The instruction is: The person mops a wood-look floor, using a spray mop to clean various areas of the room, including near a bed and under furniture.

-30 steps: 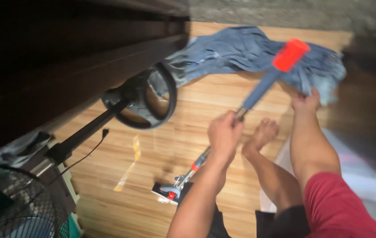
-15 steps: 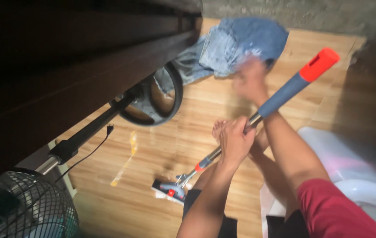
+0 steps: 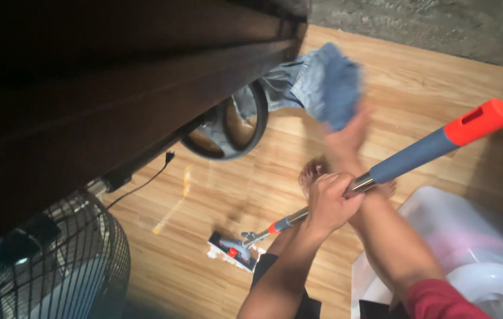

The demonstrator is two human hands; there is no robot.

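White plastic bin (image 3: 434, 218) beside legs, left hand (image 3: 329, 204) gripping mop handle (image 3: 417, 155)

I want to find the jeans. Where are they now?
In the head view, the blue jeans are at top centre, in the right hand, beside the dark round fan base.

Dim warm light on floor; upper left in deep shadow; right hand (image 3: 349, 133) motion-blurred.

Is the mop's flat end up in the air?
No, the mop head rests flat on the wooden floor while the left hand grips the mop handle.
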